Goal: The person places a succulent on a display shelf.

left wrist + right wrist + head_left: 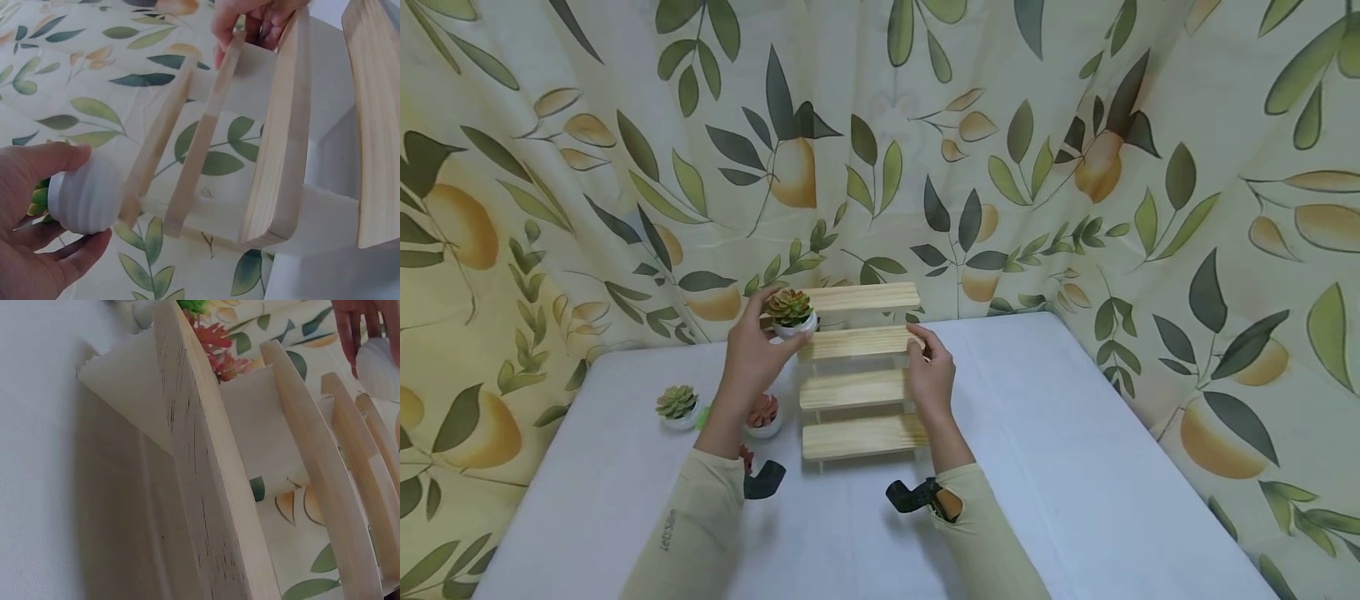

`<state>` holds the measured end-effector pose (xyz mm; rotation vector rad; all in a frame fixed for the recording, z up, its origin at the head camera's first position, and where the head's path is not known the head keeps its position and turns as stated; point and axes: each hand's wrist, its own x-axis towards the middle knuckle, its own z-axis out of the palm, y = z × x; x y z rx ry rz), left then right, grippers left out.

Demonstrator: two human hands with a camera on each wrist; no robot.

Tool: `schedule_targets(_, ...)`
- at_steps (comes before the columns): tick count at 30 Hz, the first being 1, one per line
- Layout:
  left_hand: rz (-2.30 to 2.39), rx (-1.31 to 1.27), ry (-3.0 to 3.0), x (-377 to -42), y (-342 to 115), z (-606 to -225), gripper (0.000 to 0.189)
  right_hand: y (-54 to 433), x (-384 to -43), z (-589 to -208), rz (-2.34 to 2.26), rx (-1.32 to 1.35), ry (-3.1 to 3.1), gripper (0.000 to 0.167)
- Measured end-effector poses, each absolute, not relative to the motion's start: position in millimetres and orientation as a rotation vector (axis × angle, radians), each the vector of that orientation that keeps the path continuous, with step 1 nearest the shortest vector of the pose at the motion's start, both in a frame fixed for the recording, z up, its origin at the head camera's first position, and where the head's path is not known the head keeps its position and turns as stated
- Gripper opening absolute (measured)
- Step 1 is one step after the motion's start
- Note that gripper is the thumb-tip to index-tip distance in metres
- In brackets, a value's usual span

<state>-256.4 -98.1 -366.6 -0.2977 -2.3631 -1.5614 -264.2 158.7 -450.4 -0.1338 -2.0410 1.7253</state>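
Observation:
A small potted succulent (792,308) with green, red-tipped leaves is held by its white pot (94,197) between the thumb and fingers of my left hand (751,358). The plant is at the left end of the upper steps of a four-step wooden display stand (853,392). On the stand's other side, my right hand (934,379) grips the right end of the second step from the top, fingers curled at the board's edge. The left wrist view shows the ribbed pot tilted sideways beside the boards, with the right hand (265,19) at their far end.
Left of the stand, a pale green succulent (677,404) and a red succulent (764,411) stand in white pots on the white-covered table (1045,467). More red leaves (746,457) and a bright green plant (702,418) show partly behind the left forearm. A leaf-patterned curtain (880,242) hangs behind.

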Motion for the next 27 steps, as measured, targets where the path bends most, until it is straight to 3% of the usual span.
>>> schedule_targets(11, -1.591, -0.247, -2.369, -267, -88, -363, 0.081, 159, -264, -452, 1.732, -0.136, -2.036, 0.03)
schedule_targets(27, -1.522, -0.388, -2.335, -288, -71, -348, 0.079, 159, -263, -450, 1.724, -0.12, -2.034, 0.033)
